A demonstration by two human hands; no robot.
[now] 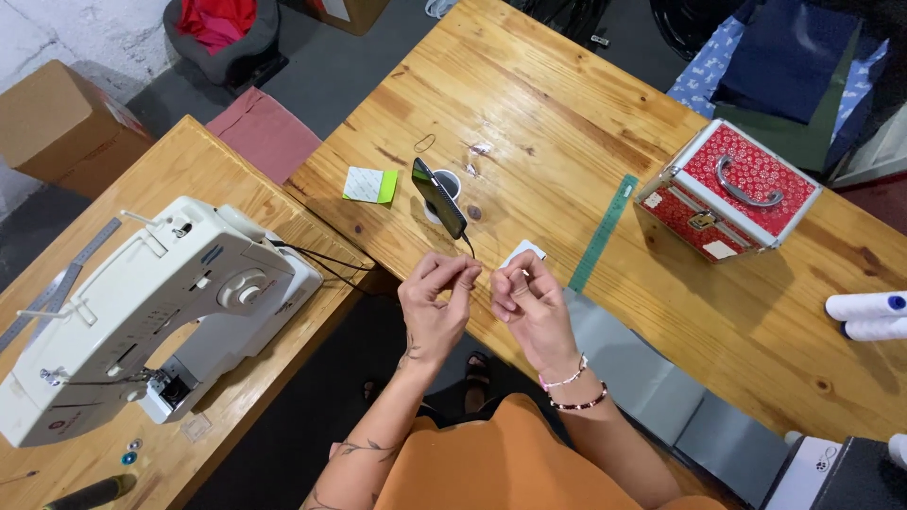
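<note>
**Fine thread being pinched between two hands over the bench edge**

Something very fine, probably thread (484, 268), is being held between the fingertips of both hands; it is too small to make out clearly. The left hand (436, 297) is curling its thumb and forefinger into a narrow pinch, and the right hand (527, 300) is doing likewise just beside it, the two grips almost touching above the near edge of the wooden bench (567, 123). Such a thing is likely handling as nearly weightless, limp and slippery, so taking it close to its end with the fingertip pads seems the best hold. A phone (438, 196) is standing propped in a small white cup just beyond the hands. A white sewing machine (142, 312) is sitting on the neighbouring bench, and a red patterned case (727, 189) is resting further off.
</note>
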